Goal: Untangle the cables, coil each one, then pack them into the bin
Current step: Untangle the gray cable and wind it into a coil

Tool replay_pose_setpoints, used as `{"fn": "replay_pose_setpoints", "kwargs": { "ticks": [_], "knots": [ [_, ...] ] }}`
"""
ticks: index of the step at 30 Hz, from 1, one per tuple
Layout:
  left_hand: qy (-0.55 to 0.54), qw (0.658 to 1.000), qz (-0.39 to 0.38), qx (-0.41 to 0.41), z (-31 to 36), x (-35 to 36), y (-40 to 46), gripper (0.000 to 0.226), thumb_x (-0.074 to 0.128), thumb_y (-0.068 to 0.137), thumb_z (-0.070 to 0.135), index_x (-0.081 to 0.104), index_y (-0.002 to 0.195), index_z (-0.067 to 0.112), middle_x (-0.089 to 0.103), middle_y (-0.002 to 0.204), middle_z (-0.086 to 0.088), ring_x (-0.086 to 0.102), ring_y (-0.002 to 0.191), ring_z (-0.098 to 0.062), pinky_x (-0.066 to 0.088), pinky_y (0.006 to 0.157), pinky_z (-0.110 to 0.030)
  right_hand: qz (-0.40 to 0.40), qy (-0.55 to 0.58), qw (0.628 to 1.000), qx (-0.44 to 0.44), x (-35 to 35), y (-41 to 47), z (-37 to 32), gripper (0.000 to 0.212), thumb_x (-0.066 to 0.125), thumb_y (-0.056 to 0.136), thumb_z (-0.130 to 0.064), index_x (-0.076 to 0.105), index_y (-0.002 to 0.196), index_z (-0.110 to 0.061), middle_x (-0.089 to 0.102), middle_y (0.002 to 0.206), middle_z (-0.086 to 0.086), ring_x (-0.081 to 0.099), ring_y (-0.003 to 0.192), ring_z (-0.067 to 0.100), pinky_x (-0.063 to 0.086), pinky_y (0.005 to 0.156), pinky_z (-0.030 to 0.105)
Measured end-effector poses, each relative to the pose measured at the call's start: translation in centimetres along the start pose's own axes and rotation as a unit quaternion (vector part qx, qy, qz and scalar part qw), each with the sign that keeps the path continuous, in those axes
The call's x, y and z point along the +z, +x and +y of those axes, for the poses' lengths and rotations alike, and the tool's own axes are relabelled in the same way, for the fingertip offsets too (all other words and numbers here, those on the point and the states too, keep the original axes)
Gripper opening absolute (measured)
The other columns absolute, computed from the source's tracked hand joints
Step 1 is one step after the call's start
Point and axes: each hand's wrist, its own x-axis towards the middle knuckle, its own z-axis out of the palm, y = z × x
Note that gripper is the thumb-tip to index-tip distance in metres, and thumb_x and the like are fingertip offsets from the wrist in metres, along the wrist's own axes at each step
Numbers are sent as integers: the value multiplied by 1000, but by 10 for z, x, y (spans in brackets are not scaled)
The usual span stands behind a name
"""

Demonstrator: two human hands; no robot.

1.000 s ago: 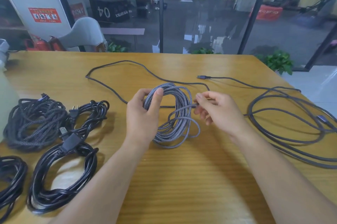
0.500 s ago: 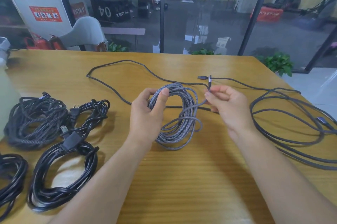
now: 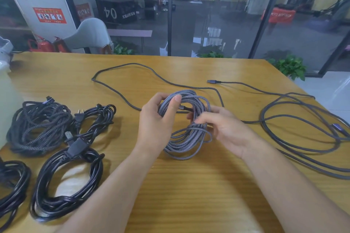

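A wooden table [image 3: 189,185] carries everything, and the grey braided coil [image 3: 186,136] sits near its middle, lifted at its far side between two hands. The left hand [image 3: 157,121] grips the coil's upper left arc, thumb curled over the strands and fingers wrapped behind them. The right hand [image 3: 223,126] curls its fingers round the coil's right side, with the cable's dark plug end [image 3: 184,108] lying across the opening of the loop; how exactly the fingertips hold that end is blurred. Behind the coil a thin dark cable [image 3: 132,73] runs loose in a wide bend toward the far edge, and its strand passes just beyond the hands. Toward the right edge a long dark cable [image 3: 295,124] lies in big slack loops, its free connector [image 3: 212,81] pointing left near the far edge. Along the left edge lie finished bundles: a dark braided bundle [image 3: 37,126], a black power cord [image 3: 96,119] with its plug just beside it, a larger black cord bundle [image 3: 64,185] nearer the front edge, and another black coil [image 3: 11,183] cut off at the front left corner. A pale translucent container [image 3: 7,103] stands at the left edge; what is in it cannot be told.
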Motion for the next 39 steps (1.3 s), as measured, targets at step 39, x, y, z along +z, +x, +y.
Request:
{"fn": "replay_pose_setpoints", "kwargs": {
  "ticks": [39],
  "knots": [
    [-153,956,-180,-173,9,-5,-1,41,59,98,52,79,93,17,57,78,-5,54,69,-21,58,74,-37,198,-140,945,-221,6,15,20,18,56,107,-36,72,114,-33,76,99,-6,72,92,19,58,89,52]
  ]
}}
